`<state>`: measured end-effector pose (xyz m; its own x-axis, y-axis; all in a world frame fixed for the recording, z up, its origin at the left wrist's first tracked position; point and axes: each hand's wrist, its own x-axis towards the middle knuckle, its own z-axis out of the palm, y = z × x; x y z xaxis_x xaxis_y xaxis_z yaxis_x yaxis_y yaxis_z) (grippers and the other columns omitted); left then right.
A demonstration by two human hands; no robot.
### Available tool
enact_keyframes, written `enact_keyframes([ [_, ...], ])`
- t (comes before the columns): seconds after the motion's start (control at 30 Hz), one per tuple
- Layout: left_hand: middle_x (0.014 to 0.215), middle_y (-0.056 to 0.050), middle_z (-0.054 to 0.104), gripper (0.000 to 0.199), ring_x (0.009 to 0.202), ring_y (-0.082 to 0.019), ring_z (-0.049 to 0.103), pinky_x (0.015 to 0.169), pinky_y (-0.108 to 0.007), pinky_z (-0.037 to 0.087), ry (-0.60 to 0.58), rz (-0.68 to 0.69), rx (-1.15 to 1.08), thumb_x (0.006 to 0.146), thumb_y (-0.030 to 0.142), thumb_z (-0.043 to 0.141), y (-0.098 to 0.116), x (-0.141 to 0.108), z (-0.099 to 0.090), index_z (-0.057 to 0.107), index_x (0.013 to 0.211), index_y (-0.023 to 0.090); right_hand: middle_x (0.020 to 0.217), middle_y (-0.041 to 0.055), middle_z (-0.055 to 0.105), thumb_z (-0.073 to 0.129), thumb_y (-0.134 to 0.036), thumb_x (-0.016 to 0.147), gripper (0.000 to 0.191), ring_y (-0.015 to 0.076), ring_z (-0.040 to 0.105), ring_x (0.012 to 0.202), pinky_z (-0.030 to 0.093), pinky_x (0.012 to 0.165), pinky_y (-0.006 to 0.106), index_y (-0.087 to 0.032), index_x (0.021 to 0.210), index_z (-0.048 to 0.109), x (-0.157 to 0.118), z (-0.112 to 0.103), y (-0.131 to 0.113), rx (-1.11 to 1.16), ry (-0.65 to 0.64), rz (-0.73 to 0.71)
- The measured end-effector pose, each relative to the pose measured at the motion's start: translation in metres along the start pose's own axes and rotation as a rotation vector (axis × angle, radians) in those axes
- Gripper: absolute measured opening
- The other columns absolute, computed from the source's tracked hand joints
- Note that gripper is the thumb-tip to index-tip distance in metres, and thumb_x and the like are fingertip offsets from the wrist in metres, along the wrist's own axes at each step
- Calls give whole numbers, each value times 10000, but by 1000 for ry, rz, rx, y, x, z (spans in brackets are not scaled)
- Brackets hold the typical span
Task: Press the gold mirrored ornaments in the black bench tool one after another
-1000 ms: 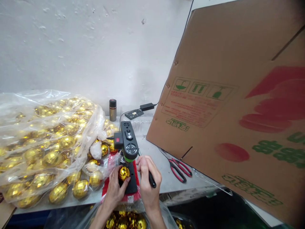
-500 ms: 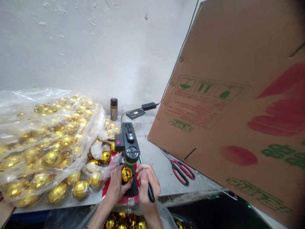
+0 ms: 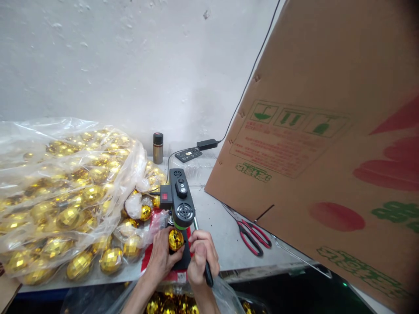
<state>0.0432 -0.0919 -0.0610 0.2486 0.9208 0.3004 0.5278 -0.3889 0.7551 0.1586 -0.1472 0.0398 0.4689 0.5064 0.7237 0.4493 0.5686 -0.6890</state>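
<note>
My left hand holds a gold mirror ball between thumb and fingers, right under the green-rimmed front end of a small black bench machine. The ball sits over the machine's black base. My right hand is wrapped round the black grip of a lever on the machine's right side. A red sheet lies beneath the base. Whether the machine's tip touches the ball, I cannot tell.
A clear plastic bag of gold balls fills the left of the table. Red-handled scissors lie at right by a large cardboard box. A bottle and phone-like black slab stand behind. More balls are below the edge.
The view has shifted slightly. Both hands keep their grips on the ball and the lever; the lever grip sits slightly lower in the picture.
</note>
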Motion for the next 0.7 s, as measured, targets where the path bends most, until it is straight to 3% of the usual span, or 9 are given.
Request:
enact_keyframes([
  [0.37,1096,-150,759,479,1031,-371,726,931,-557,583,46,9,-28,837,408,725,-9,-4,14,662,1249,172,743,13,651,436,-267,1077,355,205,626,647,478,630,343,-258,756,588,-7,0,10,-30,16,-10],
  [0.7,1114,-159,775,483,1025,-375,745,908,-553,603,57,35,-13,819,384,751,-11,-1,13,678,1245,170,732,13,644,429,-241,1084,344,201,599,636,447,622,343,-274,771,569,-1,1,9,23,1,-46],
])
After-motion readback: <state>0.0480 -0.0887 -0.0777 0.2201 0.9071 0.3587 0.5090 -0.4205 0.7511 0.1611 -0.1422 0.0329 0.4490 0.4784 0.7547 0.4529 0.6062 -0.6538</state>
